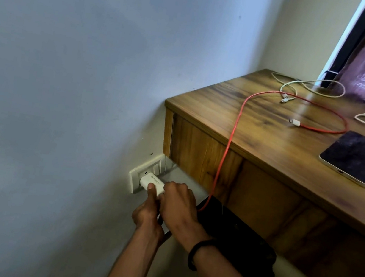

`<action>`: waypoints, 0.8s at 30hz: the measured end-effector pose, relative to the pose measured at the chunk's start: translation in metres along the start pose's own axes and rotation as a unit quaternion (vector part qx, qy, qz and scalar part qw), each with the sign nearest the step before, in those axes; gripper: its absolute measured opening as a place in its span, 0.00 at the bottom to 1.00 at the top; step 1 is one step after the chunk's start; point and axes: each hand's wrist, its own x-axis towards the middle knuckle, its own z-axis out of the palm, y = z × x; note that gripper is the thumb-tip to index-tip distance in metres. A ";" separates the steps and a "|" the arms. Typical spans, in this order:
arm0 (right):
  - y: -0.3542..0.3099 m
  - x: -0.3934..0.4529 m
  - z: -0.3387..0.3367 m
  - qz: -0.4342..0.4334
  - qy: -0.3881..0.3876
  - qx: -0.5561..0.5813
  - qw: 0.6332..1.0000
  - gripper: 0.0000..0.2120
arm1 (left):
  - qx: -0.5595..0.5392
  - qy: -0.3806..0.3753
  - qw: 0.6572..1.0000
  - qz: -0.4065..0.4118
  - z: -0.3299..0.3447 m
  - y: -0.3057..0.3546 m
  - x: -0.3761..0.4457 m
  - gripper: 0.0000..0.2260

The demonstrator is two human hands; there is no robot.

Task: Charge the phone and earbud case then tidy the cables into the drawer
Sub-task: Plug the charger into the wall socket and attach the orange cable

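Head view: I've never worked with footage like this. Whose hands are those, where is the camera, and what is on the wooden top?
No machine here: the one picture comes from a camera on a person's head, looking down at their bare hands. Both the left hand and the right hand grip a white charger at the wall socket. A red cable runs from there up onto the wooden top, its free plug lying loose. A dark phone also lies there, not plugged in, beside white cables.
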 end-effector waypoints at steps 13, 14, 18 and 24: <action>-0.012 -0.020 -0.072 -0.055 -0.009 0.018 0.998 0.09 | 0.115 -0.022 0.954 0.277 -0.018 0.025 -0.017 0.03; -0.015 -0.023 -0.081 -0.063 0.007 0.034 0.997 0.10 | 0.117 -0.049 0.944 0.305 -0.014 0.030 -0.028 0.03; -0.027 -0.019 -0.107 -0.114 0.063 0.076 0.989 0.08 | 0.119 -0.101 0.906 0.394 0.006 0.051 -0.064 0.02; -0.029 -0.036 -0.182 -0.166 0.153 0.098 0.969 0.09 | 0.119 -0.159 0.840 0.504 0.048 0.072 -0.133 0.02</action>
